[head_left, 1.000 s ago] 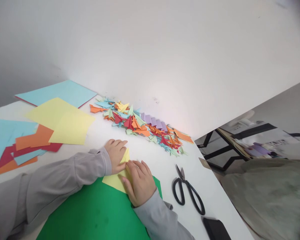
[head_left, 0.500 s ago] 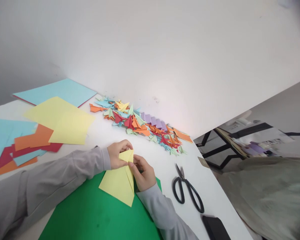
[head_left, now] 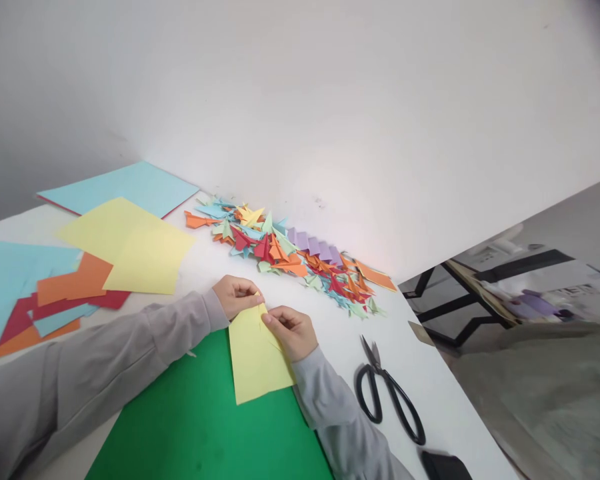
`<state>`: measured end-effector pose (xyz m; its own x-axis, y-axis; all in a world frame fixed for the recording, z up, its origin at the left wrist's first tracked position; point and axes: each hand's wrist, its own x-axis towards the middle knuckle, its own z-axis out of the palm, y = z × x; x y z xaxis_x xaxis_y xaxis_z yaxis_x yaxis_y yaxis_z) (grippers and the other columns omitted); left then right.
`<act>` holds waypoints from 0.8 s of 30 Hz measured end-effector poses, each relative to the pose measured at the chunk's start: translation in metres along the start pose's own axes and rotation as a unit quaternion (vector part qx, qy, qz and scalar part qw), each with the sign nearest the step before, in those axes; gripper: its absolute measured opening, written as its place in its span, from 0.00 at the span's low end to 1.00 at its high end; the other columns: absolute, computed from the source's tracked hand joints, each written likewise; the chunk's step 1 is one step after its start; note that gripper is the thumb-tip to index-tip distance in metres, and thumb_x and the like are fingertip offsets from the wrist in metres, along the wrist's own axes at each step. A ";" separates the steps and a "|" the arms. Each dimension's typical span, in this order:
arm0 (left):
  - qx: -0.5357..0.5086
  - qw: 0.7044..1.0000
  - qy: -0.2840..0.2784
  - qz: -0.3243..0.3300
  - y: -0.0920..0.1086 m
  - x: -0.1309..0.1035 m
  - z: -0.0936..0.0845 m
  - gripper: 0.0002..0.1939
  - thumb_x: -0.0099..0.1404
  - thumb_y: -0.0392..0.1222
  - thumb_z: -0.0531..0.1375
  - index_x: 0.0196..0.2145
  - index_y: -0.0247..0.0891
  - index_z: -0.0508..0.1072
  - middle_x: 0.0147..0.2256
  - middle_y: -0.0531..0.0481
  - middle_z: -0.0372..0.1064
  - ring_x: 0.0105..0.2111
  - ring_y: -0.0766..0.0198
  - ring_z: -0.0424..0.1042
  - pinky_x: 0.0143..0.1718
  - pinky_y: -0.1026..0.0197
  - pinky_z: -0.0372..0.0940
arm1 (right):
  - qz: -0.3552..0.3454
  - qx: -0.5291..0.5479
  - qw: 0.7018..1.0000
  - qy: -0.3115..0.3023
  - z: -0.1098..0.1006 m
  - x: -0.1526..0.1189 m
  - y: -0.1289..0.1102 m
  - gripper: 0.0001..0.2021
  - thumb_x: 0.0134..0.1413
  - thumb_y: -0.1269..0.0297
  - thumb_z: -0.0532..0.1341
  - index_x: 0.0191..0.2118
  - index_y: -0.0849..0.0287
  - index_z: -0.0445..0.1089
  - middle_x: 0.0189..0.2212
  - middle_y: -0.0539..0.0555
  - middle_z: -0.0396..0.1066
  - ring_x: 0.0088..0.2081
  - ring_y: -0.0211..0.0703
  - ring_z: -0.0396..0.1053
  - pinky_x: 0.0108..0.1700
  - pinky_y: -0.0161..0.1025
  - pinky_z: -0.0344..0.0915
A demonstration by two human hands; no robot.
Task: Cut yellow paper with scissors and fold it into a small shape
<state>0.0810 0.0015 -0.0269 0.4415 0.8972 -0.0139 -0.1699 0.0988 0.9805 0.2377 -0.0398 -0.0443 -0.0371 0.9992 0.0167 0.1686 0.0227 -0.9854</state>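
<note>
A yellow sheet of paper (head_left: 259,357) with creases near its top is held over a green mat (head_left: 200,413). My left hand (head_left: 236,295) pinches its top edge between thumb and fingers. Just to the right, my right hand (head_left: 293,330) grips the same sheet, thumb on its face close to the top corner. The fingertips of both hands nearly meet there. The sheet's back side is hidden from me.
Small folded paper planes (head_left: 275,247) lie in a colourful pile along the wall. Black-handled scissors (head_left: 390,393) and a black object (head_left: 445,465) rest at the right. Loose orange pieces (head_left: 73,283), yellow sheets (head_left: 140,250) and a blue sheet (head_left: 125,187) lie at the left.
The yellow paper has been turned over or reopened: its folded, pointed shape now shows a flatter, four-sided face. Both hands keep pinching near its top. The whole view has shifted slightly.
</note>
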 end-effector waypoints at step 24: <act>0.069 0.997 0.035 -0.012 -0.001 0.005 -0.004 0.11 0.44 0.44 0.64 0.22 0.31 0.76 0.18 0.50 0.71 0.18 0.68 0.66 0.19 0.68 0.60 | -0.026 0.005 0.999 0.025 0.005 -0.003 0.008 0.13 0.37 0.55 0.64 0.22 0.62 0.69 0.14 0.47 0.64 0.16 0.30 0.54 0.19 0.31 0.50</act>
<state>0.0795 0.0077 -0.0287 0.3796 0.9240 -0.0459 -0.0363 0.0645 0.9973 0.2346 -0.0425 -0.0533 0.0030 0.9971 0.0757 0.1569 0.0743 -0.9848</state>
